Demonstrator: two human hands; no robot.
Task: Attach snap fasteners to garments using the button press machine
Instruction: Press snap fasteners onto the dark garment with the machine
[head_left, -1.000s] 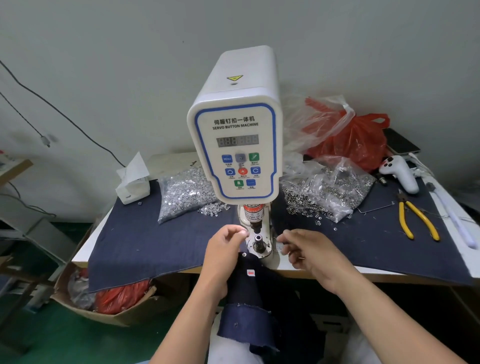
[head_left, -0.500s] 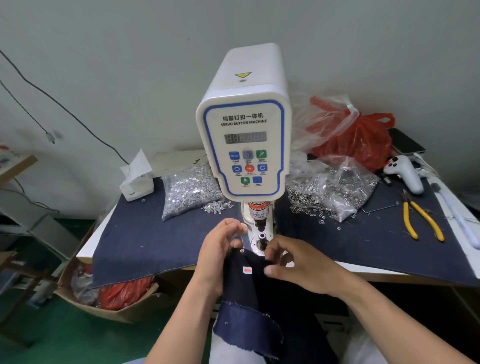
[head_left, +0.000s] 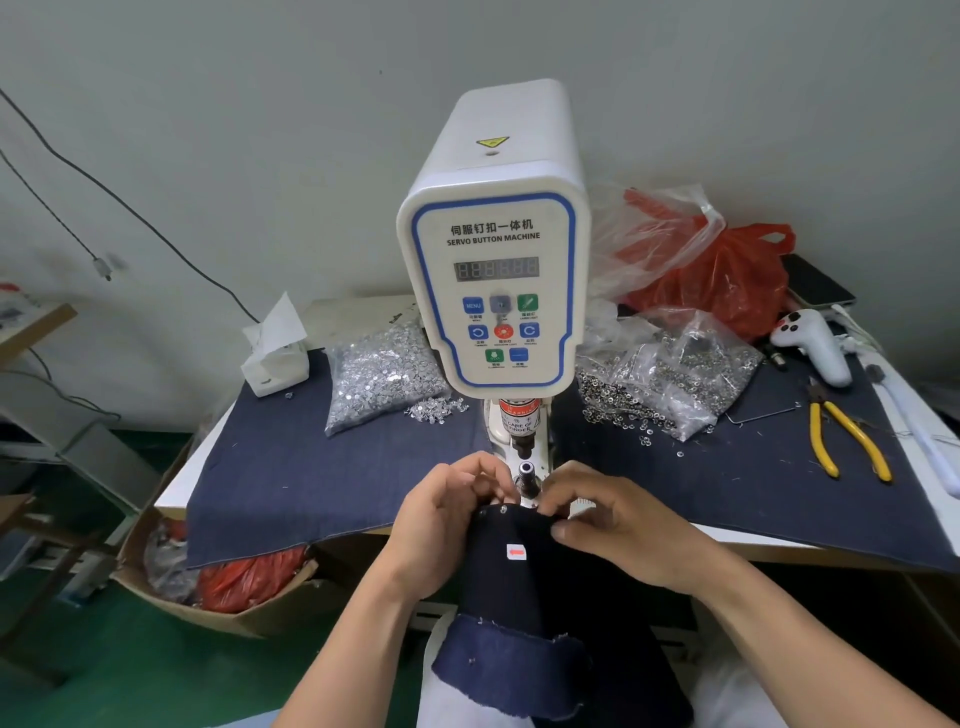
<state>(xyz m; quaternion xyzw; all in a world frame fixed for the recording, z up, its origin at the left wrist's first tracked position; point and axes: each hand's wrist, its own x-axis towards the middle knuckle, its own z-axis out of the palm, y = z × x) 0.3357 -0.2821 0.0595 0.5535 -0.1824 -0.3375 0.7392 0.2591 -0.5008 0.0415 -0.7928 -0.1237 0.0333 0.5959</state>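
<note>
Servo button machine (head_left: 493, 234): white housing with blue-trimmed control panel, upright at the front edge of the table (head_left: 171, 499); black lower die (head_left: 525, 475) exposed beneath the head.

Denim garment (head_left: 545, 597): dark blue, top edge held up just in front of the die, remainder hanging below the table edge; two snap fasteners (head_left: 503, 510) visible at the top edge, small white sticker with red mark (head_left: 516, 552) below them.

Left hand (head_left: 447, 519): fingers curled, pinching the garment's top edge left of the die.

Right hand (head_left: 613, 525): fingers curled over the edge, thumb pressed on the cloth, gripping the garment right of the die.

Table cover: denim cloth (head_left: 291, 467).

Left of machine: bag of silver fasteners (head_left: 384, 379), some spilled; tissue box (head_left: 275, 358).

Right of machine: clear bags of metal rings (head_left: 670, 379); red plastic bag (head_left: 727, 280); white controller (head_left: 815, 343); yellow-handled pliers (head_left: 841, 436).

Floor, left: cardboard box (head_left: 208, 608) holding red plastic.
</note>
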